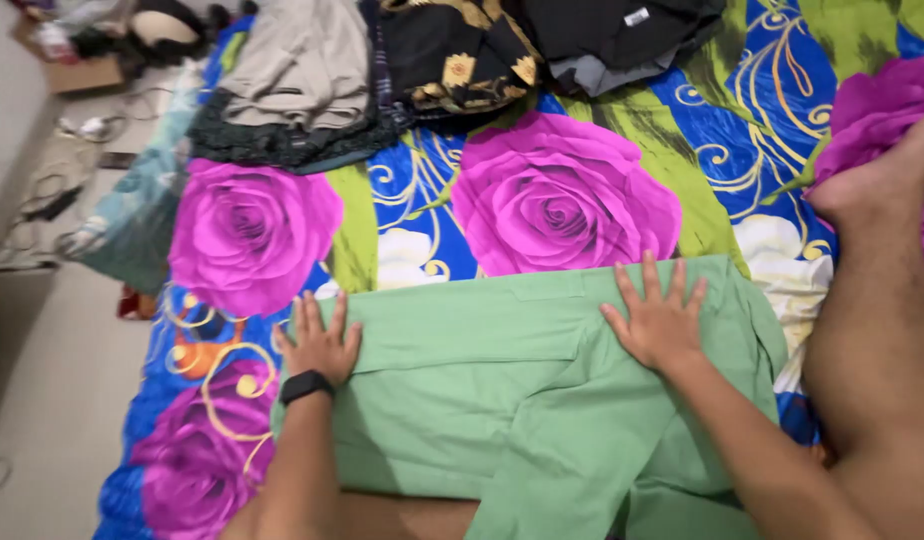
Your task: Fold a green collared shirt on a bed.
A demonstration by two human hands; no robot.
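Left hand [320, 343] and right hand [657, 320] spread flat, pressing green garment [502, 390] on floral bedsheet [542, 190]; smoothing step, likely; next fold needs an edge grip.

Bare forearms, black wristband [306, 385] on left wrist, bare leg

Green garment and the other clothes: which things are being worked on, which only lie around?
In use: green garment, left hand, right hand, both flat on it.
Lying about: beige garment, black-and-gold garment, dark garments, floral bedsheet.
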